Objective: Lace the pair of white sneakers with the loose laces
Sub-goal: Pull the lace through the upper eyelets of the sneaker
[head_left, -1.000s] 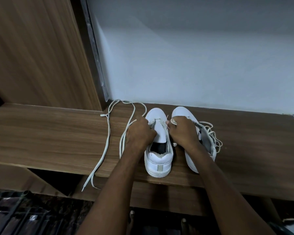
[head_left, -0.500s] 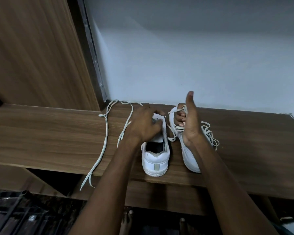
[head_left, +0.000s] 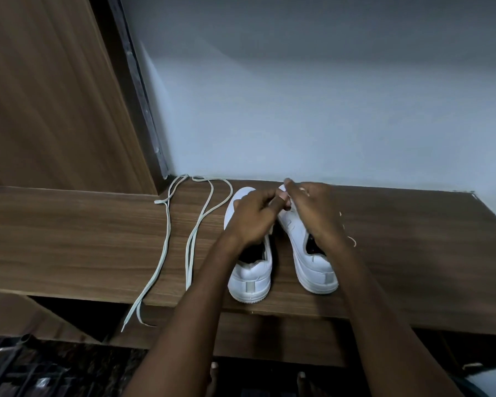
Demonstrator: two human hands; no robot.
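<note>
Two white sneakers stand side by side on the wooden shelf (head_left: 69, 239), heels toward me: the left sneaker (head_left: 251, 279) and the right sneaker (head_left: 312, 262). A long loose lace (head_left: 194, 239) lies in loops on the shelf to their left, its ends hanging over the front edge. My left hand (head_left: 252, 219) and my right hand (head_left: 317, 213) meet over the right sneaker's toe, fingertips together in a pinch. The right sneaker's lace (head_left: 352, 242) peeks out to the right of my right wrist; most of it is hidden under my hands.
A pale wall rises directly behind the shelf, and a wooden panel (head_left: 49, 96) stands at the left. The shelf's front edge runs just under the heels. Dark floor, a metal grate (head_left: 17, 368) and bare toes (head_left: 214, 366) show below.
My right hand has dropped from its raised, thumb-up pose and now lies low over the right sneaker. My left hand has shifted right from the left sneaker's tongue to meet it.
</note>
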